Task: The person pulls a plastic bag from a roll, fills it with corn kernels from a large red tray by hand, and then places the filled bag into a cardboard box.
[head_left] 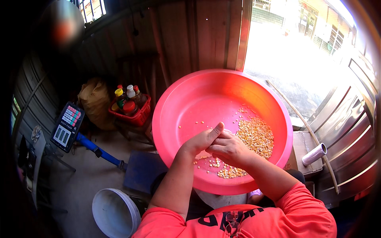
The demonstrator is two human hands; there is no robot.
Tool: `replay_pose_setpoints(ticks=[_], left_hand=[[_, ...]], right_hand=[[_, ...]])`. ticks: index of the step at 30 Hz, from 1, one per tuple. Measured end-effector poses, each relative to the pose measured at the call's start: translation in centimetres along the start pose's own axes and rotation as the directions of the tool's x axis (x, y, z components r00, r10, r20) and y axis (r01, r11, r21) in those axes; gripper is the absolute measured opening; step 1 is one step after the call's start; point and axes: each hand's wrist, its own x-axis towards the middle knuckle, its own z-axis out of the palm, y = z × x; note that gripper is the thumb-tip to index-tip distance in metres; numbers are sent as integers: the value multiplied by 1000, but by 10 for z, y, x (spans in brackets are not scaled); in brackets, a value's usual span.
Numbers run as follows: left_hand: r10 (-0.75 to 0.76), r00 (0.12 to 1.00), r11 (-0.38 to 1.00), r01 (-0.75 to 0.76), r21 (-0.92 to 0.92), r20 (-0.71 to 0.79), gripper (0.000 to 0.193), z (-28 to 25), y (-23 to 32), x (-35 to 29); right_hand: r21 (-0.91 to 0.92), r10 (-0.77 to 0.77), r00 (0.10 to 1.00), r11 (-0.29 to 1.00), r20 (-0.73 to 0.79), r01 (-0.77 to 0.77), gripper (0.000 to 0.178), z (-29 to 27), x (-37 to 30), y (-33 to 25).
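A large round pink basin [174,99] sits in front of me. Loose yellow corn kernels [256,137] are heaped along its right side, with a few scattered over the bottom. Above the basin's near half, my left hand [201,141] and my right hand [231,150] are pressed together, palms facing. The left thumb points up and the right fingers wrap against the left hand. Whatever lies between the palms, if anything, is hidden. Some kernels show just below the hands.
To the left are a platform scale with a blue post [97,150], a white bucket [115,214] and a red basket of bottles [137,117]. A long stick [297,115], a cardboard box [304,146] and a roll of film [314,154] are at the right, beside the bright doorway.
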Motion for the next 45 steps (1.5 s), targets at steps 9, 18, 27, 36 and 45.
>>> replay_pose_setpoints(ticks=[9,18,27,36,45], left_hand=[[8,1000,1000,-8,-18,-14,98,11,18,-6],[-42,999,999,42,-14,23,96,1,6,-2],[45,997,999,-47,-21,-70,58,7,6,0],[88,988,996,-86,19,-125,42,10,9,-3],[81,983,986,-55,156,-167,43,14,9,-2]], right_hand=[[-69,66,997,995,-48,-69,25,6,-5,4],[229,287,954,938,-91,-260,19,5,-8,10],[500,674,736,661,-67,-559,10,14,-30,36],[676,799,588,364,127,-641,13,16,-28,43],[674,841,533,340,95,-656,14,16,-29,45]])
